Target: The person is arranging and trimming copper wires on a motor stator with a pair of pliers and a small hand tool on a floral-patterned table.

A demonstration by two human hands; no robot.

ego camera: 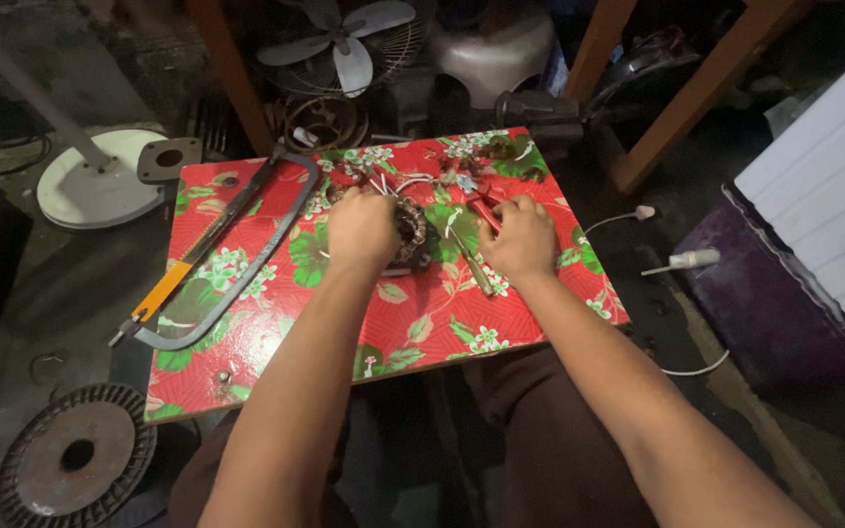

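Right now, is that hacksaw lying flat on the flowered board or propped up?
Lying flat. The hacksaw rests with frame and blade against the red flowered board, its orange handle end poking just past the left edge; neither hand touches it.

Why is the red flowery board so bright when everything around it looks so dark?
In the head view, light falls mostly on the glossy red flowered board, which shows shiny glare near the hacksaw; the floor and the fan behind sit in deep shadow. The left hand on the motor coil and the right hand look slightly soft; the forearms stretch wide toward the bottom edge.
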